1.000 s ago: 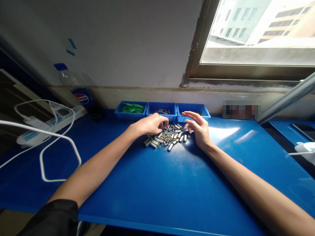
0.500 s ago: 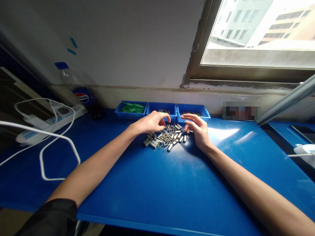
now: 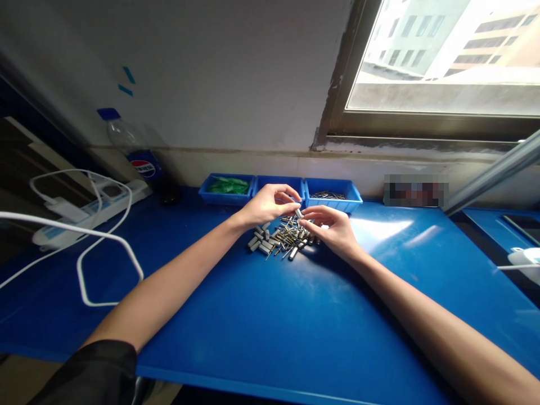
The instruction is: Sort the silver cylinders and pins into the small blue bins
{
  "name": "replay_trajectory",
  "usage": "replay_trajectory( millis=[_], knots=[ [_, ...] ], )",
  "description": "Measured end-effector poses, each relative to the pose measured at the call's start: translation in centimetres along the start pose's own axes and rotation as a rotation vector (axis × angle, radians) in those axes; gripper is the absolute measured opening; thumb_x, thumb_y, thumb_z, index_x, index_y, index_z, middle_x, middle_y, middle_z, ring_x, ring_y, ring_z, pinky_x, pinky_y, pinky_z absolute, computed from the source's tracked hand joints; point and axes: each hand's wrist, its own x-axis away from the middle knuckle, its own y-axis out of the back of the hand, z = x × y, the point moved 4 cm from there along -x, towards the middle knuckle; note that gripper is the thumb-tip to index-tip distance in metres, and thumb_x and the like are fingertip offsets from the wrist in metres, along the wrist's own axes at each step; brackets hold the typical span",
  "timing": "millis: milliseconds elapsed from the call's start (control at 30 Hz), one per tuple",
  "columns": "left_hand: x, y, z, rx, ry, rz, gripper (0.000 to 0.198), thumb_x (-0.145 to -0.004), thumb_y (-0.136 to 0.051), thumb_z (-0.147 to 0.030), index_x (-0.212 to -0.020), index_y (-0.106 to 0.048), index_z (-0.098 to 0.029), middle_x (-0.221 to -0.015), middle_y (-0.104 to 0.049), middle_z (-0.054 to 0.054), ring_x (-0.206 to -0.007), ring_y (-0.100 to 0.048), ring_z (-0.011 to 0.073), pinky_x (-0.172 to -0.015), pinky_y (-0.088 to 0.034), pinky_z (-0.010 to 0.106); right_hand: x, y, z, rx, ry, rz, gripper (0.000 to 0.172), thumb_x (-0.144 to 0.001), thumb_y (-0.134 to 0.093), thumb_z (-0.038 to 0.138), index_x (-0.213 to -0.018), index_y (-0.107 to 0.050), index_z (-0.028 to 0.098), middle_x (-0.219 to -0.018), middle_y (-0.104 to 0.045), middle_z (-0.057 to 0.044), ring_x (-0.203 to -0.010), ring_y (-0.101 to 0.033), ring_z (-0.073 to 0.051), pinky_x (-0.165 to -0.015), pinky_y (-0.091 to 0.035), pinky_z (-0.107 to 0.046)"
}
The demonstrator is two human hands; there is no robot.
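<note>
1. Head view: the table [image 3: 261, 326] is carrying heaped metal blocks [image 3: 266, 246] and thin pins [image 3: 288, 234]; these could be scattering if a lowering hand is brushing them.
2. Over the heap, the left hand [image 3: 270, 203] is pinching a small metal block [image 3: 298, 214] in its fingers; the right hand [image 3: 331, 228] is meeting it, its grip too small to tell; the block could be slipping if the left is letting go early.
3. Beyond, three blue bins [image 3: 225, 199] are standing together; either hand could be nudging them if reaching too far.

Blue-capped bottle [image 3: 145, 166] near power strip [image 3: 107, 208]; white cable [image 3: 63, 223]; window [image 3: 447, 95] upper right.
</note>
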Motion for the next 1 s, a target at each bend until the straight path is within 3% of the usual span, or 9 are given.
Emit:
replay_trajectory(
  millis=[267, 333, 500, 633, 733, 900, 1000],
  knots=[
    [0.2, 0.2, -0.4, 0.026, 0.003, 0.067, 0.025, -0.08, -0.084, -0.027, -0.097, -0.08, -0.01, -0.092, -0.081, 0.012, -0.084, -0.078, 0.0209, -0.081, -0.064, 0.032, -0.1, 0.0, -0.1, -0.053, -0.076, 0.016, 0.04, -0.075, -0.089, 0.053, -0.098, -0.082, 0.021, -0.088, -0.081, -0.007, -0.062, -0.069, -0.018, -0.057, -0.057, -0.031],
    [0.0, 0.9, -0.5, 0.008, -0.023, 0.003, 0.026, -0.078, -0.085, -0.029, -0.095, -0.08, -0.01, -0.091, -0.081, 0.012, -0.085, -0.079, 0.0223, -0.082, -0.065, 0.034, -0.1, 0.1, -0.2, -0.058, -0.084, -0.015, 0.039, -0.077, -0.088, 0.053, -0.099, -0.082, 0.021, -0.09, -0.081, -0.007, -0.063, -0.07, -0.018, -0.057, -0.058, -0.031],
    [-0.5, 2.8, -0.4, -0.165, -0.166, -0.307, 0.023, -0.078, -0.084, -0.03, -0.092, -0.08, -0.011, -0.098, -0.082, 0.012, -0.096, -0.079, 0.0249, -0.095, -0.062, 0.038, -0.3, 0.3, -0.2, -0.083, -0.104, -0.061, 0.034, -0.082, -0.083, 0.052, -0.093, -0.081, 0.02, -0.089, -0.081, -0.006, -0.062, -0.068, -0.017, -0.057, -0.058, -0.03],
    [-0.4, 3.0, -0.4, -0.262, -0.208, -0.362, 0.016, -0.082, -0.077, -0.024, -0.094, -0.08, -0.013, -0.1, -0.081, 0.01, -0.095, -0.078, 0.0228, -0.089, -0.063, 0.034, -0.3, 0.4, -0.2, -0.077, -0.119, -0.049, 0.034, -0.083, -0.082, 0.053, -0.091, -0.08, 0.02, -0.09, -0.081, -0.007, -0.061, -0.068, -0.016, -0.057, -0.058, -0.03],
    [-0.1, 2.4, -1.4, -0.47, -0.245, -0.248, 0.012, -0.084, -0.073, -0.02, -0.091, -0.08, -0.015, -0.096, -0.081, 0.007, -0.086, -0.077, 0.0197, -0.082, -0.062, 0.029, -0.3, 0.4, -0.1, -0.073, -0.127, -0.05, 0.035, -0.083, -0.081, 0.054, -0.091, -0.08, 0.02, -0.091, -0.081, -0.007, -0.063, -0.069, -0.017, -0.059, -0.059, -0.031],
    [0.7, 1.2, -1.6, -0.825, -0.153, 0.17, 0.022, -0.081, -0.073, -0.015, -0.1, -0.083, -0.018, -0.099, -0.082, 0.007, -0.089, -0.075, 0.0209, -0.079, -0.056, 0.027, -0.4, 0.4, 0.0, -0.057, -0.124, -0.05, 0.038, -0.082, -0.081, 0.057, -0.09, -0.079, 0.019, -0.087, -0.08, -0.007, -0.062, -0.068, -0.017, -0.058, -0.06, -0.031],
    [1.1, 0.7, -0.8, -0.943, -0.082, 0.263, 0.029, -0.078, -0.071, -0.011, -0.103, -0.083, -0.021, -0.096, -0.081, 0.006, -0.085, -0.074, 0.0208, -0.072, -0.052, 0.026, -0.4, 0.4, 0.0, -0.055, -0.124, -0.047, 0.04, -0.082, -0.08, 0.058, -0.088, -0.078, 0.019, -0.089, -0.08, -0.007, -0.061, -0.068, -0.018, -0.058, -0.059, -0.031]
  ],
)
